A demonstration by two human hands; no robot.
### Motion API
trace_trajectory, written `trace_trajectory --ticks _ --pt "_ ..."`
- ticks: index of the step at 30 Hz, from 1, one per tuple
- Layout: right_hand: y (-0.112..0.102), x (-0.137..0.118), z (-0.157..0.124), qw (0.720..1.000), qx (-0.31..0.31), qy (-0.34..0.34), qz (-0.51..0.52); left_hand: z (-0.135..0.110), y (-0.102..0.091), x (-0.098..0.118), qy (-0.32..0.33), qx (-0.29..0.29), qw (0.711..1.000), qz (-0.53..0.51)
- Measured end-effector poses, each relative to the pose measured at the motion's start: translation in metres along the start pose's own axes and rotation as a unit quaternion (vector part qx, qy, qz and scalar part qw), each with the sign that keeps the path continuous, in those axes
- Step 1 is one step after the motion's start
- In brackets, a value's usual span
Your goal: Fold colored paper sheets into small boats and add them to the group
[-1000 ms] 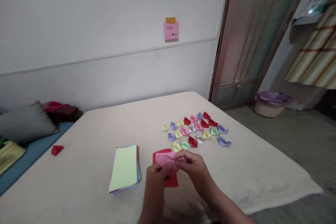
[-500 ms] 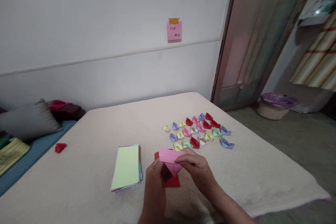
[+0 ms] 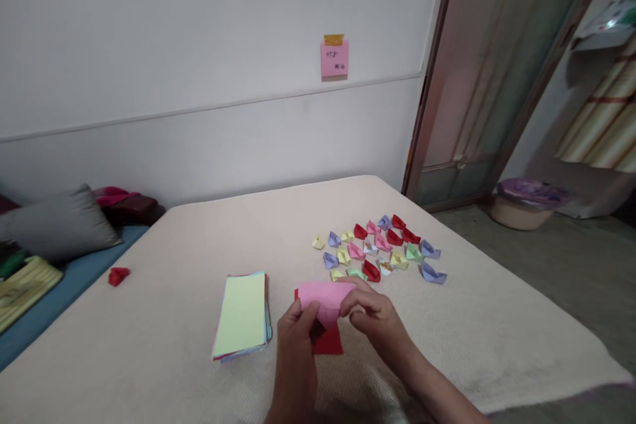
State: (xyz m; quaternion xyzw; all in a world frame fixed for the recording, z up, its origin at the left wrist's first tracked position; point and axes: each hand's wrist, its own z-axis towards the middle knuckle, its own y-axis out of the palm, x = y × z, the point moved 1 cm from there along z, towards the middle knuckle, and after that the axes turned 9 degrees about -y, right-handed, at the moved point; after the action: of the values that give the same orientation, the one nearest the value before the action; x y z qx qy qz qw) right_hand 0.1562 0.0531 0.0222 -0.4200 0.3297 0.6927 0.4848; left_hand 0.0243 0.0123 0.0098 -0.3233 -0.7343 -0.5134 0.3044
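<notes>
Pink paper (image 3: 318, 293), part-folded, sits just above the red sheet (image 3: 329, 342). Left hand (image 3: 296, 336) pinches its left side; right hand (image 3: 375, 311) grips the right end, fingers curled. Vs half a second ago: left thumb's on the front face, lower point shows less. Fold looks unfinished. Paper boats (image 3: 370, 271) beyond.
</notes>
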Motion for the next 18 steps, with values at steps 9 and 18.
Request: trace_trajectory --ticks 9,18 --pt "0.007 0.011 0.0 0.981 0.05 0.146 0.114 0.0 0.001 0.0 0.022 0.022 0.997 0.072" --pt "0.011 0.016 -0.002 0.985 0.069 0.136 0.079 0.003 -0.002 -0.004 0.04 0.055 0.994 0.082"
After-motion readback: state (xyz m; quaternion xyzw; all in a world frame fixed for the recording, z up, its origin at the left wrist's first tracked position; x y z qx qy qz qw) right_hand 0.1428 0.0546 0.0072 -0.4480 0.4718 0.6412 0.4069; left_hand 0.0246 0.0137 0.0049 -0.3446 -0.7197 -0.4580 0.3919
